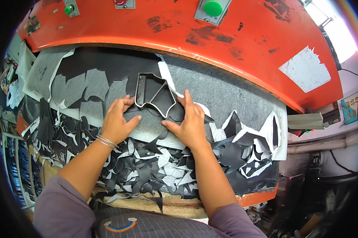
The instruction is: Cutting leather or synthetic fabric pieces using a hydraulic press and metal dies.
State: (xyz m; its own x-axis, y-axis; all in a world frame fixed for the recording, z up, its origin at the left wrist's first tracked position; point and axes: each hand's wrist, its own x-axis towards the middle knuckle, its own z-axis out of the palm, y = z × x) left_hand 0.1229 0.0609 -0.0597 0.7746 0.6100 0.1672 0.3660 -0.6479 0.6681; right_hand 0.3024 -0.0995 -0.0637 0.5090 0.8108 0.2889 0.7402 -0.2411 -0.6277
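A metal cutting die, an irregular outline with a crossbar inside, lies on a black sheet of leather-like material on the grey cutting board. My left hand is at the die's left side, fingertips close against its edge and thumb spread away. On the other side, my right hand has its fingers stretched out along the sheet beside the die, thumb apart. Neither hand is wrapped round anything. Whether the fingertips touch the metal is hard to make out. Several cut-out gaps show in the sheet left of the die.
An orange machine beam with a green button spans the far side. Black and white offcuts are heaped between my forearms and the board. More curled scraps lie at the right. A rack stands at the left.
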